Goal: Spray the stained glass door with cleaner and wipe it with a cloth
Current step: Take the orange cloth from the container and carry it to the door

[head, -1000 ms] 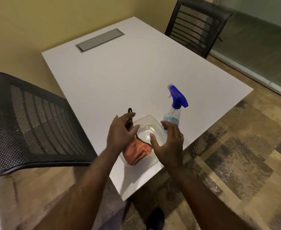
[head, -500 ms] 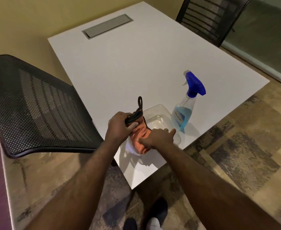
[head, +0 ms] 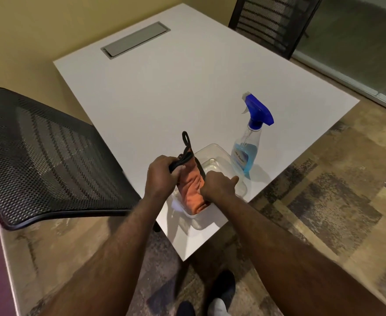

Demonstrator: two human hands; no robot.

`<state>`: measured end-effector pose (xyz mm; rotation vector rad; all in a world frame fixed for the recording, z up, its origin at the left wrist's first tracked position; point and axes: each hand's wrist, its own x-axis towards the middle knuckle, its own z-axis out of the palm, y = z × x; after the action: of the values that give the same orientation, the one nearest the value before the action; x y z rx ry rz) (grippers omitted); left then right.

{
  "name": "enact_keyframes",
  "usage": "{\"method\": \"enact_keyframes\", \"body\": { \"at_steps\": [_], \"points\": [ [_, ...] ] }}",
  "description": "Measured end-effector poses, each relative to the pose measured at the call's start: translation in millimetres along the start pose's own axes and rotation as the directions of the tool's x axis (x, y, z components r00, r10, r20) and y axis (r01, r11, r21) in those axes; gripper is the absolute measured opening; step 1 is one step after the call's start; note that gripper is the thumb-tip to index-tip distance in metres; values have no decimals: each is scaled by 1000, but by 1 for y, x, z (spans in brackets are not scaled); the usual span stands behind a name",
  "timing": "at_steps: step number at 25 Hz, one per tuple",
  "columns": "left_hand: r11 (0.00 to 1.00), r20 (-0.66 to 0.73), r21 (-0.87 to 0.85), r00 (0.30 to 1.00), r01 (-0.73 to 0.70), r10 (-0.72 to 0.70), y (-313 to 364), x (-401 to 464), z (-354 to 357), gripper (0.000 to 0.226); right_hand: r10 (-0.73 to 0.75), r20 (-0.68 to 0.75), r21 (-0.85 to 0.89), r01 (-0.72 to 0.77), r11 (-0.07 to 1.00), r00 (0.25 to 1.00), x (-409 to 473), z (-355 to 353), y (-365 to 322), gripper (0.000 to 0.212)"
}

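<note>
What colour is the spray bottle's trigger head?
Blue, on the spray bottle; clearest in the head view.

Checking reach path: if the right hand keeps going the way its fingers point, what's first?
Likely the spray bottle: the right hand points over the clear tray toward its base. Depth unclear.

Most of the white counter (head: 164, 92) lies bare, from the flush grey cable hatch (head: 135, 40) at the far edge down to the near corner, leaving wide room to pass. The near corner is crowded: a clear plastic tray (head: 212, 153) and, just beside it on the right, an upright spray bottle (head: 246, 153). A black mesh chair (head: 46, 156) blocks the counter's left side; a second mesh chair (head: 274, 21) stands at the far right edge.
</note>
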<state>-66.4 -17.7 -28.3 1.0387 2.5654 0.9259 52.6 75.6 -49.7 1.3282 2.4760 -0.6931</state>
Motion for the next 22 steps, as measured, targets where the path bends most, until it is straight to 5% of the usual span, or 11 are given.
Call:
{"method": "enact_keyframes", "body": {
  "at_steps": [8,15,22],
  "points": [
    [983,-182,-171,983,-65,34,26,-11,-37,18,61,-211,109,-39,993,976,-33,-31,2,29],
    [942,-286,-290,955,-168,82,54,-27,-98,22,90,-464,145,-24,989,882,-92,-85,-14,31],
    [825,-154,-498,964,-267,219,88,-72,-126,24,150,-695,74,-138,988,703,-203,-127,2,17]
  ]
}}
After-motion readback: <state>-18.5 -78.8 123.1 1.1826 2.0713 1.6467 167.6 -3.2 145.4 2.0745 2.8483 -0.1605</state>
